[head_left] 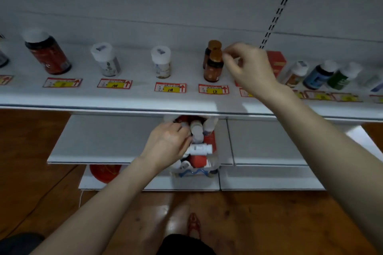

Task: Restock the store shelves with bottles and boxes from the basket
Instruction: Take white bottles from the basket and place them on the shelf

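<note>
Running across the middle of the frame, a white metal shelf carries spaced bottles under a pale back panel with a slotted upright at upper right. Red-framed price tags with yellow fields and red arrows line its front; 1 reads "118", the others are too blurred to read. From the left stand a dark red bottle with a white cap, 2 white-capped bottles, then 2 amber bottles with brown caps, 1 behind the other. At right are a red box and blue and green bottles; their labels are illegible.

The right hand sits just beside the amber bottles, fingers curled and pinched together near the front cap; whether it grips anything I cannot tell. Below, on a lower white shelf, the basket holds white bottles and red boxes. The left hand reaches into it, fingers closed around a white bottle. Glossy brown wooden floor lies beneath.
</note>
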A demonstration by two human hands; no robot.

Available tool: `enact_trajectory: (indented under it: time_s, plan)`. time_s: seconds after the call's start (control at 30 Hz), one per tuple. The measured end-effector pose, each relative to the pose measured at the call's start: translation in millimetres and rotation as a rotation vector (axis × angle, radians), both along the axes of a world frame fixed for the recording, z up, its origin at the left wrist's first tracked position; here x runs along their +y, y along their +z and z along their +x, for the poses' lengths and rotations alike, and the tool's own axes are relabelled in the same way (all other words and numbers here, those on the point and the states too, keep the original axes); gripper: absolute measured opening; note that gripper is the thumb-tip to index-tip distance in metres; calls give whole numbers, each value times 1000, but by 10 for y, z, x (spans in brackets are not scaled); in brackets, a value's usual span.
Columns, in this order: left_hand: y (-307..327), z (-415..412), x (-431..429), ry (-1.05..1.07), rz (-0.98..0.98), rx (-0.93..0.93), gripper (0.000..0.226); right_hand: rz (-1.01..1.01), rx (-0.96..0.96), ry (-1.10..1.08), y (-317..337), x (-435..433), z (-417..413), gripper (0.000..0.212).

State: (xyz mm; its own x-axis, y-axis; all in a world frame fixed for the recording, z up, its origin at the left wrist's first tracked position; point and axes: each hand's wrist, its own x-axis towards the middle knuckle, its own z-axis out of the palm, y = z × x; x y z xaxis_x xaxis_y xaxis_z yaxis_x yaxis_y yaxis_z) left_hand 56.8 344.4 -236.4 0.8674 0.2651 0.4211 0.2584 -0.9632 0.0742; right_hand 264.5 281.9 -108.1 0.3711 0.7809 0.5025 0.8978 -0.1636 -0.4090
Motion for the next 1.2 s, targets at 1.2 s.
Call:
enact_trajectory:
  time_s: [1.2]
  plan:
    - [-1918, 1345, 631, 18, -276, 429, 55, -796, 332, -130, -3441, -310, -31, 50]
